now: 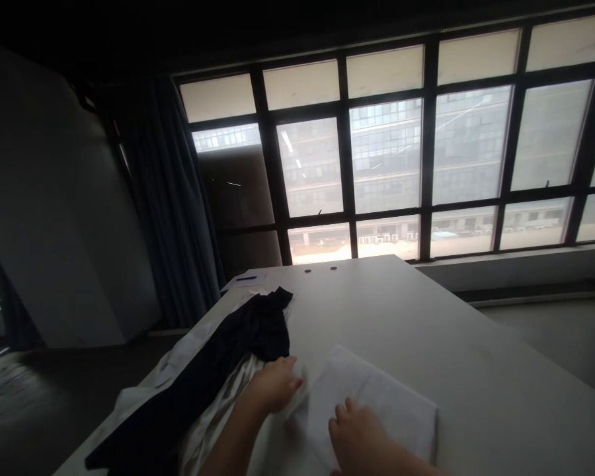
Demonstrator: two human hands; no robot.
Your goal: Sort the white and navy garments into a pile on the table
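Note:
A folded white cloth (377,396) lies flat on the pale table (426,317) in front of me. My right hand (359,439) rests palm down on its near left part, fingers stretched out. My left hand (272,385) lies at the cloth's left edge, its fingers curled against the fabric there. Just left of that hand a dark garment (228,360) sprawls over a heap of white cloth (178,370) that hangs off the table's left edge.
A sheet of paper with a blue pen (248,278) sits at the table's far left corner, near two small round dark spots (320,269). Large windows (401,152) and a dark curtain (173,218) stand beyond. Floor lies to the right.

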